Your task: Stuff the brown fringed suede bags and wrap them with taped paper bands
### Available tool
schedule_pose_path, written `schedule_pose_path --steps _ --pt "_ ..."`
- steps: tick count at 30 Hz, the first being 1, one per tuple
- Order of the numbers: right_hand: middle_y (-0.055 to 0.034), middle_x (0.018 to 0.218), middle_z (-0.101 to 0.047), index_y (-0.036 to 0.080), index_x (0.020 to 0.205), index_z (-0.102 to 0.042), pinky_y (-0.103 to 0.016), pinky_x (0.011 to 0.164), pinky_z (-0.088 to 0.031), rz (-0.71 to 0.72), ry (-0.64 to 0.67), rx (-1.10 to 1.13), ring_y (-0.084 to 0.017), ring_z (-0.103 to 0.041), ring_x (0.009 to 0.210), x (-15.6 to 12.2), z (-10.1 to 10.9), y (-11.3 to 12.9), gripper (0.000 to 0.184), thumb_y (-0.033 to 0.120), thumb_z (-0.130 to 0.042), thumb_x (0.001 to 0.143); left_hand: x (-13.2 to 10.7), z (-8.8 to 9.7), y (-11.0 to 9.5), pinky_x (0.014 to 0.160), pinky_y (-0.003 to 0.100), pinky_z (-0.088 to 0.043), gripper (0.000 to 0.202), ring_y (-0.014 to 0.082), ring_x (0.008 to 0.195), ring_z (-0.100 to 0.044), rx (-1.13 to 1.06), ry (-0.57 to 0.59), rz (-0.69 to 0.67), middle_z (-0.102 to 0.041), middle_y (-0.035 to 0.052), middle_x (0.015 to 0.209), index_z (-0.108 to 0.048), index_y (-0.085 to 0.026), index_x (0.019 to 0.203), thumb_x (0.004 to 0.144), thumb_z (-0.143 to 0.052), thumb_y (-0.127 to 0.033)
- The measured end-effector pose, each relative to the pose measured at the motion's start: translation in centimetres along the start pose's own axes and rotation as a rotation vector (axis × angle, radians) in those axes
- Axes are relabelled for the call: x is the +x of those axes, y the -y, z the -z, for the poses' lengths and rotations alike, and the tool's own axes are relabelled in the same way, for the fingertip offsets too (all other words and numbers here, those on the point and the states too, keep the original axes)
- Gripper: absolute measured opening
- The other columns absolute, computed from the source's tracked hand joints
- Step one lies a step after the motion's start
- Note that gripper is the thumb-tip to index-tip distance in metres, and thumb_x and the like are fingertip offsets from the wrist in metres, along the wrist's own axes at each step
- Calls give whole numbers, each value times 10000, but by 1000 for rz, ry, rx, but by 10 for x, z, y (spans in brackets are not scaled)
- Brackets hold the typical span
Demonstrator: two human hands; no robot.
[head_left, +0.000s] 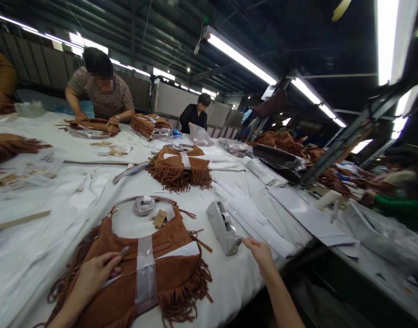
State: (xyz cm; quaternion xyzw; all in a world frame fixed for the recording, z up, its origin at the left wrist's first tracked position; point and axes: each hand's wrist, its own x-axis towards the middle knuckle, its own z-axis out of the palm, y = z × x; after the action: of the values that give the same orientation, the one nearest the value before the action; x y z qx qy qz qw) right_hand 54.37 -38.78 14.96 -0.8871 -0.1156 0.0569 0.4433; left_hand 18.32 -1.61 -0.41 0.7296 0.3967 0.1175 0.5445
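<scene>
Pinched left hand (99,271) over fringed bag (122,296), right hand (258,253) at tape dispenser (221,228)

Your left thumb and forefinger held a small pale piece (124,250) between them, above the brown suede; whether the rest of that hand touched the bag could not be told. To its right, your other hand met the front end of the grey dispenser, thumb and forefinger drawn narrow there, though you could not tell whether they had closed on tape.

The bag lay beneath your left hand on a white-covered table (226,282), its fringe spilling out at both sides. Just right of your left fingertips, a clear band (146,269) crossed its middle, and white paper (183,250) showed past that. Ahead of the same hand, a wrapped coil (144,206) lay near a tan tag (160,218).

Farther ahead of your hands lay a second bag (173,173), also banded. Well beyond your left hand, a person in a striped top (103,98) bent over more brown leatherwork (96,125). Right of your right hand, white sheets (298,214) overlapped.
</scene>
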Motion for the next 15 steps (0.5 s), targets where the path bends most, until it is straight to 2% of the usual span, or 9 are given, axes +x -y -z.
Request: schedule_pose_path --steps 6,10,15 --pt "-70 645 -672 130 697 -714 -284 557 -440 -48 -12 -36 -219 -610 650 -16 -14 -22 481 571 -562 577 0 1 -2 709 297 -548 632 249 764 -709 -22 1 22 -734 25 711 -654 -163 1054 703 -543 -677" --pt "-81 631 -672 152 702 -699 -286 518 -433 -73 -29 -92 -215 -618 601 -14 -26 -24 499 594 -487 609 -2 1 -8 704 298 -552 608 249 757 -710 -83 0 51 -733 31 709 -654 -160 1020 685 -567 -660" --pt "-134 526 -619 223 493 -616 -406 591 -414 -89 -66 -268 -345 -617 665 -28 -15 -30 322 510 -479 545 -15 3 -32 674 295 -548 535 223 707 -695 -155 -2 -20 -711 38 695 -650 -128 975 778 -524 -610"
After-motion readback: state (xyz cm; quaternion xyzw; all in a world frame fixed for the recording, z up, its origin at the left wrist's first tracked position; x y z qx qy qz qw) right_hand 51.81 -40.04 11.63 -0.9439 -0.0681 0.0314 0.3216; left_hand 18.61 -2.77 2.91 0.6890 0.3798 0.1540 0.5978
